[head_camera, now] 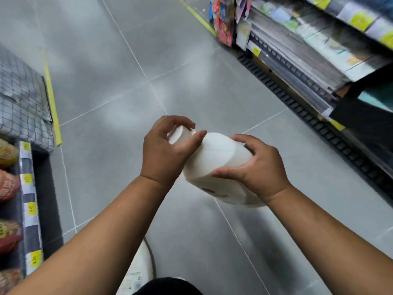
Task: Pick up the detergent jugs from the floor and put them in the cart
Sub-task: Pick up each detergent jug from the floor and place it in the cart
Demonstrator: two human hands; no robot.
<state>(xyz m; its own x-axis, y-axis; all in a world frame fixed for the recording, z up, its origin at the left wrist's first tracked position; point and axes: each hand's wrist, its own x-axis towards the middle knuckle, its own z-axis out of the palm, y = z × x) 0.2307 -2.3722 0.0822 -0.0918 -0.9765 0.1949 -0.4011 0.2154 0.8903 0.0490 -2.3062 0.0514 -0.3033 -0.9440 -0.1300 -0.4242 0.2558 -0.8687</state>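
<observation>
Bright overhead light, glare on floor (131, 116); shelves (308, 50) motion-blurred

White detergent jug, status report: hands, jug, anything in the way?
Left hand grips the white plastic detergent jug at its cap end; right hand holds the body. Jug tilted, clear of the grey tiled floor. Cart not in view; nothing blocking seen.

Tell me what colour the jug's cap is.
White, the same as the jug body; the cap shows in the head view, under the left hand.
</observation>
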